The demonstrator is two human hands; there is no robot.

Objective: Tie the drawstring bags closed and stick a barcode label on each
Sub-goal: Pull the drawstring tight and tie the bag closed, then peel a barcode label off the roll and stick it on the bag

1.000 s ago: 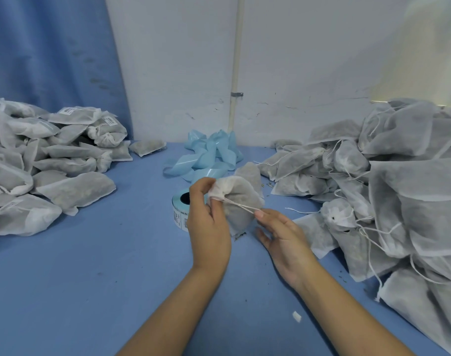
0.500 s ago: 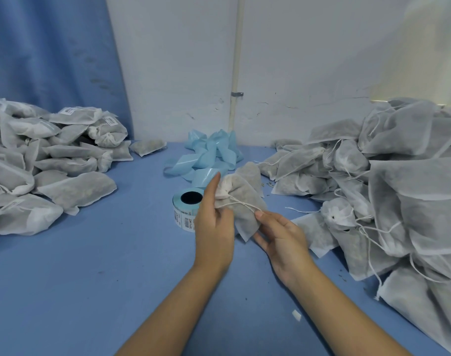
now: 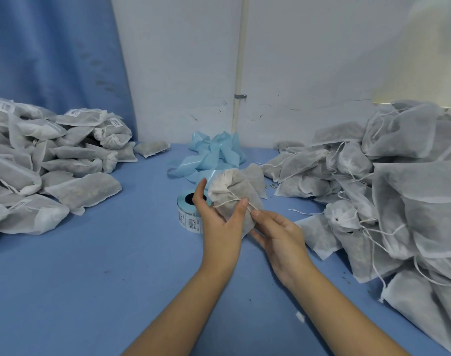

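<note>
A grey-white drawstring bag (image 3: 236,188) with a gathered neck hangs above the blue table in front of me. My left hand (image 3: 219,224) holds it from the left. Its thumb presses on the white drawstring (image 3: 225,202) across the bag's front and its index finger stands straight beside the neck. My right hand (image 3: 278,235) pinches the string's end at the bag's lower right, its other fingers under the bag. A roll of barcode labels (image 3: 189,217) lies on the table just left of my left hand.
A pile of labelled, tied bags (image 3: 52,155) fills the left side. A larger heap of bags with loose strings (image 3: 389,191) covers the right. Crumpled light-blue backing strip (image 3: 214,155) lies behind the roll by the wall. A small white scrap (image 3: 300,316) lies near my right forearm.
My left hand has slid from gripping the neck to the bag's side, index finger straightening. My right hand has moved up closer to the bag along the string.
</note>
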